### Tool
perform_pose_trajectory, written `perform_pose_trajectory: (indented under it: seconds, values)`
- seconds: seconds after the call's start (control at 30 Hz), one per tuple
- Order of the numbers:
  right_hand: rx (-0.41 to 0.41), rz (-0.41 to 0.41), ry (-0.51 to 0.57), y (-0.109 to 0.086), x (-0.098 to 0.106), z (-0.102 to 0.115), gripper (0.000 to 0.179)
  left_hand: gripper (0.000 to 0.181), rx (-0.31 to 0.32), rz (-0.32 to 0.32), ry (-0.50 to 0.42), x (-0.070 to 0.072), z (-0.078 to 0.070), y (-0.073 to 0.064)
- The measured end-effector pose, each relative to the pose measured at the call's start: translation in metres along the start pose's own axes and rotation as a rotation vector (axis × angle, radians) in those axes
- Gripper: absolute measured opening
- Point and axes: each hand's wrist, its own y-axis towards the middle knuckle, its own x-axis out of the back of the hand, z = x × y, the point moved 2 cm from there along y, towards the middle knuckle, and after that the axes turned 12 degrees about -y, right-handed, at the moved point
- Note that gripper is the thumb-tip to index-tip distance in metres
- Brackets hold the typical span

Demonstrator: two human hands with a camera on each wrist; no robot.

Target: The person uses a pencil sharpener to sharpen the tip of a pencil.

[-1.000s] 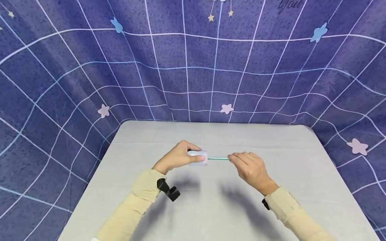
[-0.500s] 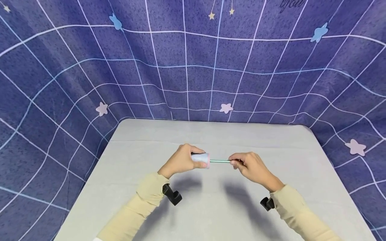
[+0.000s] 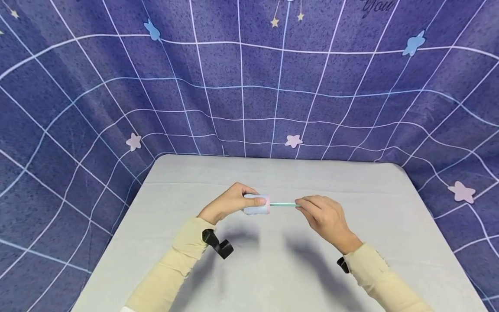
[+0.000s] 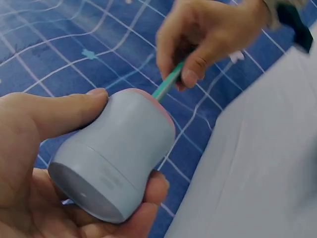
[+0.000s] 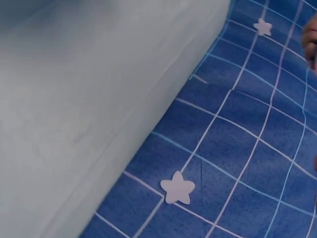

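My left hand [image 3: 228, 203] grips a light blue pencil sharpener [image 3: 257, 209] with a pink rim, held sideways above the table. In the left wrist view the sharpener [image 4: 116, 144] shows a waisted body and a darker base, with the thumb on one side and fingers underneath. A green pencil [image 3: 282, 204] sticks out of its pink end; the inserted tip is hidden. The pencil's other end is pinched by my right hand [image 3: 325, 219], thumb against curled fingers. Only a sliver of a hand [image 5: 310, 42] enters the right wrist view, at its right edge.
A white-covered table [image 3: 273, 268] lies below both hands, bearing their shadows. Behind and beside it hangs a blue-purple curtain [image 3: 257, 104] with grid lines and stars. Black camera mounts [image 3: 218, 243] sit at the wrists.
Both hands dipped slightly toward me and came back up. The right fingers rolled on the pencil, and the sharpener tilted a little in the left hand. Both grips stayed.
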Motion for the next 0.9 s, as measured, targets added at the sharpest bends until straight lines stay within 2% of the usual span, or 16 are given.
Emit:
perform_pose_trajectory:
  seconds: [0.1,0.2,0.3,0.37,0.47,0.6,0.73,0.83,0.9]
  values:
    - [0.085,-0.114,-0.075,0.003,0.001,0.005,0.022,0.030,0.046,0.049,-0.093,0.002,0.000,-0.003]
    - [0.088,-0.108,-0.061,0.003,-0.002,0.009,0.024,0.030,0.040,0.007,-0.042,0.003,-0.001,-0.005]
    - [0.010,0.030,0.029,0.000,-0.005,0.010,0.024,0.034,-0.047,-0.074,0.134,0.000,-0.002,-0.005]
    - [-0.075,0.151,0.101,0.000,-0.006,0.009,0.017,0.039,-0.128,-0.129,0.233,-0.003,0.002,-0.005]
    - [-0.250,0.368,0.232,0.004,-0.004,0.004,0.002,0.046,-0.240,-0.185,0.273,-0.008,0.009,-0.007]
    - [-0.524,0.648,0.464,0.008,-0.003,-0.005,0.004,0.048,-0.364,-0.202,0.270,-0.013,0.018,-0.008]
    - [-0.759,0.867,0.778,0.002,-0.010,-0.013,0.014,0.049,-0.504,-0.186,0.413,-0.017,0.025,-0.007]
    - [-0.825,0.953,0.882,-0.004,-0.014,-0.017,0.016,0.049,-0.560,-0.172,0.493,-0.020,0.032,-0.006]
    - [-0.773,0.954,0.845,-0.005,-0.014,-0.019,0.015,0.049,-0.563,-0.165,0.504,-0.021,0.036,-0.006]
